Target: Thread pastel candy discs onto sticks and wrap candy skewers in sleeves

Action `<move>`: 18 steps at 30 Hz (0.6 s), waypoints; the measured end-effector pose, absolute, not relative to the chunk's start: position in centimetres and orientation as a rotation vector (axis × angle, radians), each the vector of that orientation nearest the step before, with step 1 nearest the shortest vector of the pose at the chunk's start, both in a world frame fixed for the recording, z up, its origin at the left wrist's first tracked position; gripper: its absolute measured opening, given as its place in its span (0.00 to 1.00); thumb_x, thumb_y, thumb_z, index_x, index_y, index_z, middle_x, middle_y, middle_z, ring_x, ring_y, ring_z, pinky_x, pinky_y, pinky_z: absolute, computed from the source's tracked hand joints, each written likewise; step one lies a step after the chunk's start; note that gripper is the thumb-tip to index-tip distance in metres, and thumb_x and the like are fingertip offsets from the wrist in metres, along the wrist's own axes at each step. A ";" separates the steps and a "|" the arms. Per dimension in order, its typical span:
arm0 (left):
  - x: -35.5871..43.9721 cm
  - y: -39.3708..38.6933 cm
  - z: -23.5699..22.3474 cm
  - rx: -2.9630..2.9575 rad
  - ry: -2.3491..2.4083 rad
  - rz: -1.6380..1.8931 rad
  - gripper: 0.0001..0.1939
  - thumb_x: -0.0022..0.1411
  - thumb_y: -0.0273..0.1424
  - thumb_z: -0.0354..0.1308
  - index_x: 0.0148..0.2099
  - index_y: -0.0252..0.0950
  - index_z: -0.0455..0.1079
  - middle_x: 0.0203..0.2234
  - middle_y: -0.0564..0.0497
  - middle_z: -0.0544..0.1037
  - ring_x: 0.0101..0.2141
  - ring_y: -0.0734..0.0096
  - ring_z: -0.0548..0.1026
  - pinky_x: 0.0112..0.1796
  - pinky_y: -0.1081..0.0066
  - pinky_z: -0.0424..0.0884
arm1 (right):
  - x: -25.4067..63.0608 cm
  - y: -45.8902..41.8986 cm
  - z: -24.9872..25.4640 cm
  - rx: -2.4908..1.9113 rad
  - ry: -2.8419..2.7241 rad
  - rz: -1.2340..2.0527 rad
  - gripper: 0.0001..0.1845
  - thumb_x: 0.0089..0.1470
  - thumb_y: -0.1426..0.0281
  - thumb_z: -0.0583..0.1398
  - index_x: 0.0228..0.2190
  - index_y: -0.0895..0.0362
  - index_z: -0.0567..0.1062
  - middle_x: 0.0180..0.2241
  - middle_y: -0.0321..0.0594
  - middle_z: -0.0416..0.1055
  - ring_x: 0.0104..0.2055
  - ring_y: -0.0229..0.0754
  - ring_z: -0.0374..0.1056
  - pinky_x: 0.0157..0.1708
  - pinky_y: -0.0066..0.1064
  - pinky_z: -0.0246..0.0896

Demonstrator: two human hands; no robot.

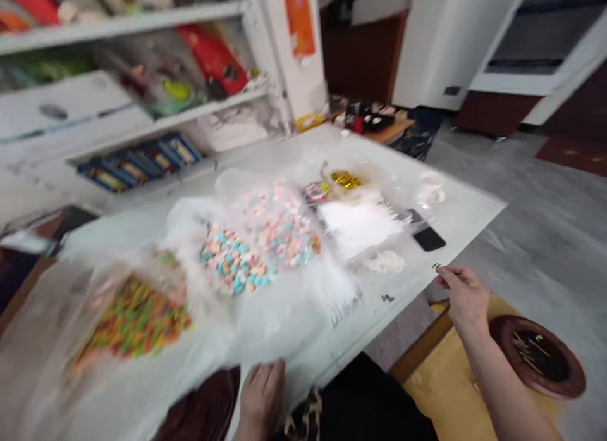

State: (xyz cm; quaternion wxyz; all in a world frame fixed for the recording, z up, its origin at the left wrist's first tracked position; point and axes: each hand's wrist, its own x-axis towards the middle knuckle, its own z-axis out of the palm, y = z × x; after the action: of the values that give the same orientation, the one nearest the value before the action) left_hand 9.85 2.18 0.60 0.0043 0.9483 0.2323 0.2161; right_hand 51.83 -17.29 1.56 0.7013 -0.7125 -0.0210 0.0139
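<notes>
R hand (468,300) pinches tiny dark bit (436,266) at fingertips, prob. so it won't drop; L hand (262,390): can't tell if fingers grip.

Behind the tabletop (462,216) stand white shelves (156,22) with a white box (28,115) and a row of blue boxes (142,162). Near the tabletop's right corner lies a dark phone (429,239). Beyond its far end hangs an orange sheet (300,23); right of it, a round brown object (538,355) rests over a yellow surface (441,384).
</notes>
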 end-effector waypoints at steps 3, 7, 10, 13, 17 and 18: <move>8.1 0.7 0.3 3.031 0.763 0.838 0.05 0.61 0.23 0.57 0.32 0.36 0.69 0.20 0.53 0.68 0.24 0.72 0.69 0.35 0.66 0.70 | 46.1 -14.0 2.8 -1.625 -0.140 0.215 0.10 0.41 0.64 0.66 0.25 0.56 0.75 0.21 0.34 0.71 0.21 0.35 0.65 0.23 0.26 0.61; 6.0 1.1 0.7 2.964 0.953 0.866 0.12 0.61 0.24 0.56 0.25 0.37 0.62 0.17 0.55 0.63 0.23 0.72 0.65 0.33 0.67 0.68 | 39.3 -9.6 2.7 -1.670 -0.301 0.545 0.12 0.42 0.62 0.65 0.22 0.57 0.71 0.17 0.32 0.67 0.16 0.32 0.58 0.17 0.25 0.52; 3.5 1.2 0.3 2.885 1.143 0.957 0.06 0.61 0.20 0.54 0.32 0.34 0.67 0.22 0.51 0.69 0.27 0.69 0.69 0.36 0.66 0.69 | 35.1 -6.4 2.7 -1.678 -0.484 0.776 0.11 0.45 0.62 0.62 0.21 0.56 0.69 0.15 0.30 0.64 0.16 0.32 0.55 0.17 0.25 0.50; 0.8 0.8 -0.4 2.831 1.271 1.036 0.17 0.59 0.15 0.51 0.50 0.29 0.67 0.37 0.41 0.76 0.38 0.64 0.74 0.42 0.65 0.71 | 32.0 -3.8 3.5 -1.718 -0.701 0.926 0.08 0.48 0.64 0.59 0.28 0.56 0.73 0.18 0.31 0.68 0.19 0.35 0.61 0.22 0.27 0.55; -1.9 0.1 -0.5 2.763 1.383 1.038 0.26 0.57 0.16 0.56 0.58 0.31 0.64 0.43 0.38 0.75 0.43 0.60 0.75 0.44 0.64 0.71 | 31.3 -2.1 4.8 -1.926 -0.911 0.710 0.09 0.51 0.65 0.57 0.31 0.53 0.75 0.26 0.34 0.73 0.24 0.38 0.66 0.28 0.30 0.59; -2.4 -0.1 -0.5 2.748 1.411 1.030 0.27 0.56 0.16 0.57 0.59 0.32 0.64 0.44 0.38 0.76 0.43 0.60 0.75 0.44 0.64 0.72 | 31.9 -2.1 4.9 -1.988 -0.927 0.642 0.08 0.52 0.65 0.57 0.31 0.53 0.75 0.25 0.34 0.73 0.24 0.39 0.66 0.29 0.30 0.58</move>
State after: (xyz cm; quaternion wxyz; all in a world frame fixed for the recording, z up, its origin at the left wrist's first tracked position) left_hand -2.36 -0.09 -0.49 -0.0575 0.8425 0.4326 0.3158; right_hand 31.90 -2.12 4.87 0.4150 -0.7913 -0.3691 0.2557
